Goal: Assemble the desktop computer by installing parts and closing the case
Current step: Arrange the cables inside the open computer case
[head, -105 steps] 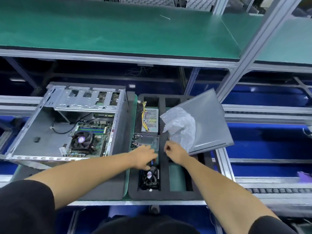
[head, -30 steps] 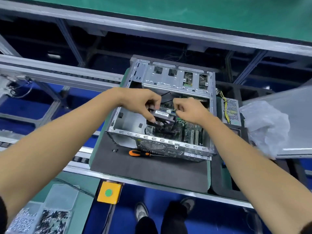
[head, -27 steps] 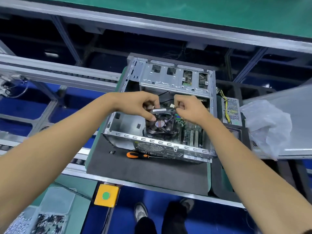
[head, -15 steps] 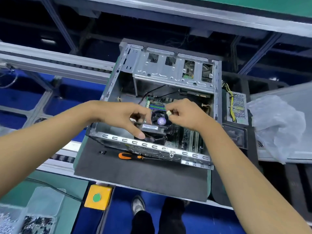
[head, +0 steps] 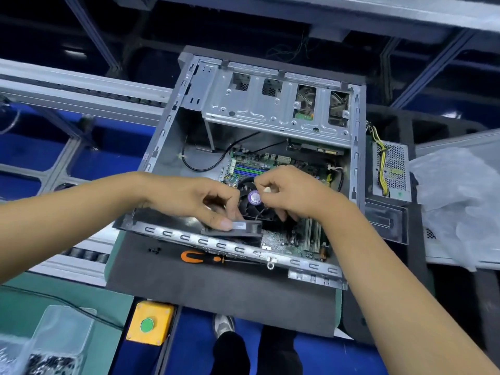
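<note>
Item: fan (head: 235,227), lowered to case (head: 270,120) near wall since a second ago; my left hand (head: 200,200) pinches it, my right hand (head: 293,193) pinches its plug (head: 267,189). Mounting imminent.

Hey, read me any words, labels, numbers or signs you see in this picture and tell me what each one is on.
Nothing here can be read for certain.
Purple sticker on the cooler fan hub: print blurred.
White label on the fan frame under the left hand: too blurred.
Label on the power supply: too small.
White sticker on the motherboard: too small.
Green button on the yellow box: no text visible.
</note>
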The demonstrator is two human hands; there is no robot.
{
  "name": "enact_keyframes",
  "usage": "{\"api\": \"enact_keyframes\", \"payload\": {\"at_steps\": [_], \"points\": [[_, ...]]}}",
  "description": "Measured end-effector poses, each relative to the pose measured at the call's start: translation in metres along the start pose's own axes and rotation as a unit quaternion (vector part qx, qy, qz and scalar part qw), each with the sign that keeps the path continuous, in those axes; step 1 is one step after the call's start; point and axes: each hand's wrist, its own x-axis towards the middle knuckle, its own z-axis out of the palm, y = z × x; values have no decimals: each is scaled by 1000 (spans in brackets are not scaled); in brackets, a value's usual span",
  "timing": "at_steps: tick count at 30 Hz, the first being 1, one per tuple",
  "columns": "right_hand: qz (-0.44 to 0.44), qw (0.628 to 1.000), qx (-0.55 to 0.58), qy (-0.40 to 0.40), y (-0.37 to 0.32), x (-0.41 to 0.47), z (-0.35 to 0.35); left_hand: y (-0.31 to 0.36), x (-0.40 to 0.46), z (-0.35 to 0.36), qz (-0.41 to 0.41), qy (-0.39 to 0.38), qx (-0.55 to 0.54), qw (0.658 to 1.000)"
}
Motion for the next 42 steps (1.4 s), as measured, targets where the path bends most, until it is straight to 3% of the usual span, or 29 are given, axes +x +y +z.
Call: {"api": "enact_keyframes", "payload": {"at_steps": [4,10,15,20,23,30,34,39,42], "points": [[-20,1000,-7,18,1,3,0,1,12,7,30,9,-105,994],[-34,997,-63,42,3,6,1,-5,22,13,-7,-29,-12,999],[-29,996,-78,36,1,4,1,-11,21,-1,-93,-49,189,976],[-29,995,-87,29,1,5,2,-9,27,-3,-106,-90,151,979],[-27,994,-99,31,3,6,3,-2,32,-6,-88,-157,88,980],[-24,997,-76,22,3,6,2,7,36,-11,-79,-194,106,972],[-14,998,-65,18,0,4,-1,17,30,-22,-97,-183,91,974],[-10,997,-81,14,-3,6,0,43,21,-50,-98,-112,32,988],[6,997,-77,15,-2,7,-1,54,35,-48,-81,-56,86,991]]}}
